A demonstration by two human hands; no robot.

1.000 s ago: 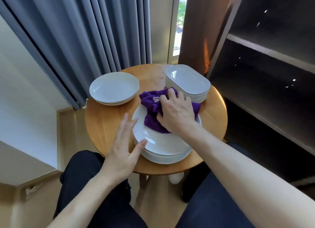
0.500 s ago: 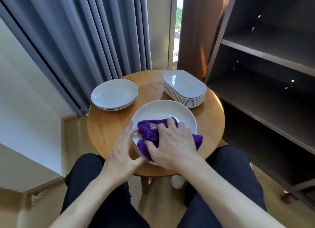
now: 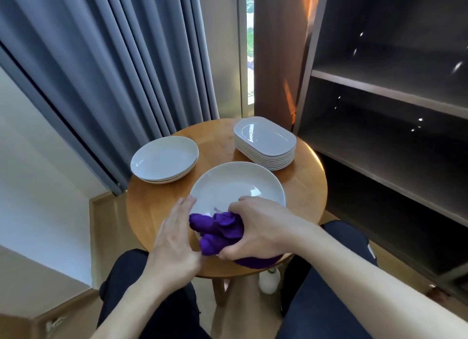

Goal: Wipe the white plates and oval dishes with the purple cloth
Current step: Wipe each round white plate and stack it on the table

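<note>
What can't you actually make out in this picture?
Head view only:
1. Near rim of the plate: covered by the cloth, right hand and left hand.
2. Anything under that plate: hidden by it.
3. White object below the table: mostly hidden by the tabletop.
4. Plate count in the left stack: rims too blurred.

Nothing legible in view: no text, labels, brands, numbers or signs.
</note>
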